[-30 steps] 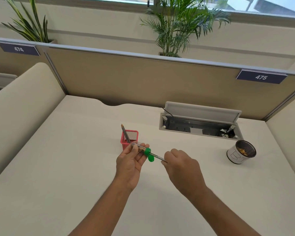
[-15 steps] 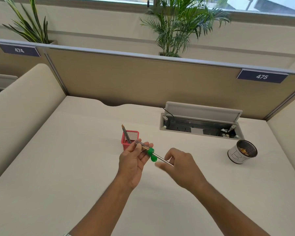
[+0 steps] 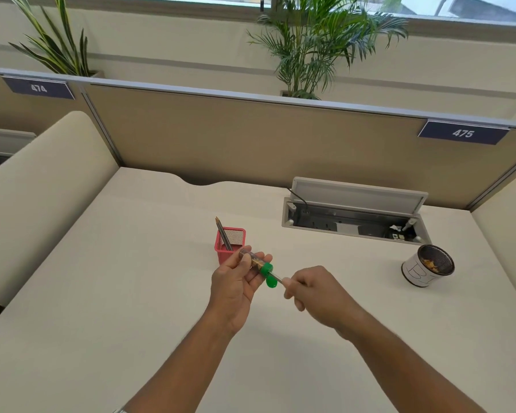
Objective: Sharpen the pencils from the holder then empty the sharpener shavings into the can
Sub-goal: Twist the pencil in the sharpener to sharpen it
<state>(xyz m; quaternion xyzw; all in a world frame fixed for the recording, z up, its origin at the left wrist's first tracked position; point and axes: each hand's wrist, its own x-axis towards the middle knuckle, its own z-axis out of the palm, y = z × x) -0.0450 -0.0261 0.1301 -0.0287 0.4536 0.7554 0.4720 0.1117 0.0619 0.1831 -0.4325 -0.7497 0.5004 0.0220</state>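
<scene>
My left hand (image 3: 236,289) grips a clear tube sharpener (image 3: 255,261) with a green cap; brown shavings show inside it. A grey pencil (image 3: 276,276) sticks out of the green end toward my right hand (image 3: 319,295), which pinches its shaft. Most of that pencil is hidden by my fingers. Just behind my left hand stands a red mesh holder (image 3: 229,243) with pencils (image 3: 222,234) leaning out to the left. The white can (image 3: 428,269) with shavings inside stands at the right of the desk.
An open cable tray (image 3: 352,216) with sockets is set into the desk behind the hands. Beige partitions (image 3: 251,138) close off the back and both sides. Plants (image 3: 313,46) stand beyond the partition.
My right hand has turned on the pencil, its fingers shifting around the shaft. The left hand with the sharpener has stayed roughly in place.
</scene>
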